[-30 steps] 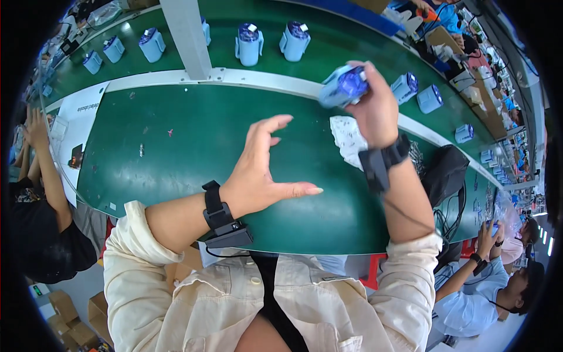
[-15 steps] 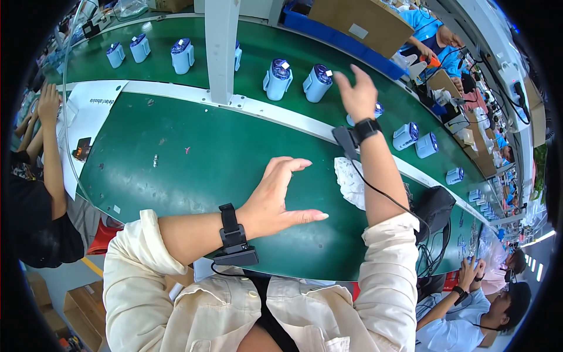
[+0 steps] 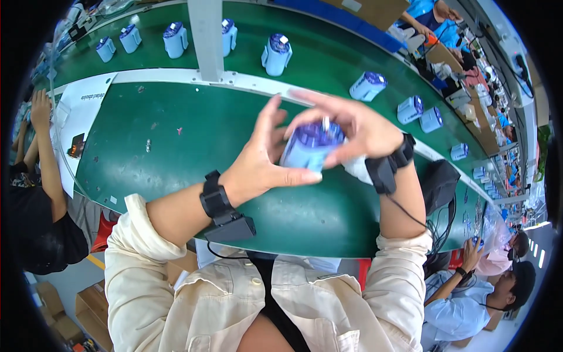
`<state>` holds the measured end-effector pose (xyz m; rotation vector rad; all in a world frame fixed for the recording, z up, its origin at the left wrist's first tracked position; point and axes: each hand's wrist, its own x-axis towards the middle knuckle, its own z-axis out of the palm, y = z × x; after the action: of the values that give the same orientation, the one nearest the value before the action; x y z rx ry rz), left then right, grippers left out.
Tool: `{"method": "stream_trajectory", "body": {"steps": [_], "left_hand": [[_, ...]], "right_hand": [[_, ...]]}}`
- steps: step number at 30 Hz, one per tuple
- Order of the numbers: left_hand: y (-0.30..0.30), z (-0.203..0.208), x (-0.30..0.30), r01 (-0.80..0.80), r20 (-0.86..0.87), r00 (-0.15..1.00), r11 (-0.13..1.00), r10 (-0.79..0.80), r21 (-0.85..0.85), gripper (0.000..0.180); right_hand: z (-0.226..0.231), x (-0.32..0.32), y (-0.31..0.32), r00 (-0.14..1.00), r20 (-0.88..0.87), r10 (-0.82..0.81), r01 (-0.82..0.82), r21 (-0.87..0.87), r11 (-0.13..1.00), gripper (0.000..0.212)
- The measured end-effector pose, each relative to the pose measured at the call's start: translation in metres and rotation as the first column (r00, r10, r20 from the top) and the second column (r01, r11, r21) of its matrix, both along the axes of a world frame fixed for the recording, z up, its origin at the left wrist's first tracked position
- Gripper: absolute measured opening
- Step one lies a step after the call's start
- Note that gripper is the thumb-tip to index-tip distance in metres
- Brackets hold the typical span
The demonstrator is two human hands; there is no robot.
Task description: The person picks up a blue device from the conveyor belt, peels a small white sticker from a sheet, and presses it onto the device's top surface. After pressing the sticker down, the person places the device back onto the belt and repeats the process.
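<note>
A light-blue canister with a dark-blue top (image 3: 306,149) is held up above the green worktop (image 3: 193,158), blurred by motion. My right hand (image 3: 372,134) grips it from the right, its fingers over the far side of the top and its thumb at the near right. From the left, my left hand (image 3: 249,167) closes round its side, thumb across the lower front and fingers behind. Part of the body is hidden by the hands. A crumpled white sheet (image 3: 356,169) shows partly beneath my right wrist.
More such canisters stand along the green conveyor (image 3: 322,53) beyond a white rail (image 3: 264,85); one of them (image 3: 368,86) leans. A white post (image 3: 206,41) rises from the rail. A black pouch with cables (image 3: 437,185) sits at the right. Other people work at both sides.
My right hand has taken a canister from the conveyor and brought it back over the worktop. My left hand has moved up and forward to meet it.
</note>
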<state>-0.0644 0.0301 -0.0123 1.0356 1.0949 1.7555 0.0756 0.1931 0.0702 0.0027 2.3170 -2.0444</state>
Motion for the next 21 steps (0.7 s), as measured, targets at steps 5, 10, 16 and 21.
{"method": "stream_trajectory", "body": {"steps": [5, 10, 16, 21], "left_hand": [[-0.008, 0.007, 0.006, 0.480, -0.032, 0.876, 0.876, -0.481, -0.044, 0.120], [-0.009, 0.010, 0.011, 0.068, -0.593, 0.804, 0.998, -0.052, 0.005, 0.105], [-0.004, 0.003, 0.010, -0.035, -0.818, 0.528, 0.968, 0.229, 0.249, 0.089], [-0.005, 0.005, 0.013, 0.013, -0.805, 0.573, 0.980, 0.156, 0.200, 0.088]], "right_hand": [[-0.002, 0.039, -0.049, 0.988, -0.146, -0.051, 0.075, 0.160, 0.984, 0.091], [-0.007, 0.065, -0.081, 0.754, -0.332, -0.567, 0.634, 0.143, 0.760, 0.055], [-0.015, 0.055, -0.099, 0.628, -0.435, -0.645, 0.774, 0.435, 0.461, 0.020], [-0.023, 0.053, -0.096, 0.625, -0.467, -0.626, 0.781, 0.375, 0.500, 0.012]]}}
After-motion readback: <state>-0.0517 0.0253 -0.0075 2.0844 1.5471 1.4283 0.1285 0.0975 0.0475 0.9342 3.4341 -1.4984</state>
